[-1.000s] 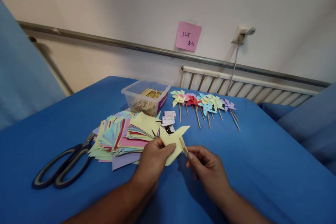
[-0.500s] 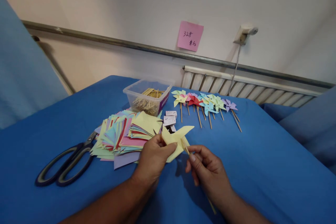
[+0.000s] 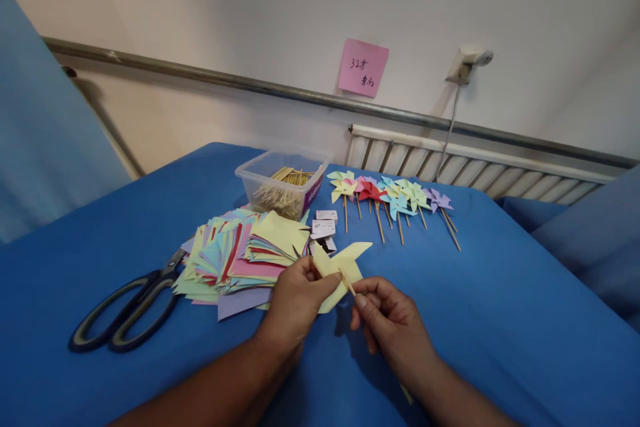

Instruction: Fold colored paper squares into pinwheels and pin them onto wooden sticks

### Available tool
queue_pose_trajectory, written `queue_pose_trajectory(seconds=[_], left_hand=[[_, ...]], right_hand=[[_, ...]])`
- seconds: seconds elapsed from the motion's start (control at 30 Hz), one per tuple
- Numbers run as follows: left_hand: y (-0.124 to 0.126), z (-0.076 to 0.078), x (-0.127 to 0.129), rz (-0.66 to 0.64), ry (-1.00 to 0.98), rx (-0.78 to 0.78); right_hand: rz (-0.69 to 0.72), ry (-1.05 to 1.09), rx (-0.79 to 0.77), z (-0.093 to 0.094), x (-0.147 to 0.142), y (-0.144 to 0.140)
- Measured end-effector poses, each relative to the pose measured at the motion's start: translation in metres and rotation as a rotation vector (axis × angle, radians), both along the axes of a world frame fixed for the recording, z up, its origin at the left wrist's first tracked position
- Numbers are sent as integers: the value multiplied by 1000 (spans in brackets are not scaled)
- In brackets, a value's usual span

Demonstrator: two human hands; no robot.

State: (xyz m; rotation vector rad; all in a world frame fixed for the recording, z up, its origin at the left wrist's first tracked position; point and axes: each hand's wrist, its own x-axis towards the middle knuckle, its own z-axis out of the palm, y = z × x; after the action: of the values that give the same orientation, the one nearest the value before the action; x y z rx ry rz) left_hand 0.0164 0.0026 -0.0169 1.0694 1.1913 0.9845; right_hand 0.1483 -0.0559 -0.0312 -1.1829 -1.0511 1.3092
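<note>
Blue-covered counter [image 3: 500, 320] beneath both grips, backed by a pale wall [image 3: 240, 7]. Centre, left to right: left hand [image 3: 297, 297], its grip pinching a pale-yellow paper pinwheel [image 3: 336, 265] between thumb and fingers; pointed blades spread around the thumb, one slanting up to the right. The pinwheel's middle lies between the two grips, where a thin wooden stick [image 3: 348, 281] meets it. Right hand [image 3: 393, 317], its grip grasping the stick, whose lower end emerges below the palm. Surface, left to right: dark-handled scissors [image 3: 156, 280], left of the left grip; piled coloured paper [image 3: 240, 257], just beside it; clear tub [image 3: 303, 200] of sticks, beyond the pile; small white boxes [image 3: 323, 227], just beyond the left grip; multicoloured finished pinwheels [image 3: 395, 197], beyond the right grip. Room, left to right: light-blue curtain [image 3: 45, 127], far left of both grips; metal rail [image 3: 250, 85], crossing beyond them; pink handwritten note [image 3: 363, 70], above the rail; ribbed radiator [image 3: 405, 159], beyond the right grip; plugged wall socket [image 3: 463, 65], higher.
</note>
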Motion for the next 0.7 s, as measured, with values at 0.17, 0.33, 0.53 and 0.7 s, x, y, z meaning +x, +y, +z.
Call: queue_pose_trajectory(seconds=[0.17,0.33,0.53,0.7], left_hand=[[0,0,0,-20,-51,-17],[0,2,0,-27,-96,-16],[-1,5,1,-9,-126,-9],[-2,7,4,20,-90,-28]], right_hand=[[-19,-5,-9,-2,1,1],[-10,-21,-12,-2,2,2],[-7,-26,-4,0,1,0],[-19,-23,1,4,-1,-2]])
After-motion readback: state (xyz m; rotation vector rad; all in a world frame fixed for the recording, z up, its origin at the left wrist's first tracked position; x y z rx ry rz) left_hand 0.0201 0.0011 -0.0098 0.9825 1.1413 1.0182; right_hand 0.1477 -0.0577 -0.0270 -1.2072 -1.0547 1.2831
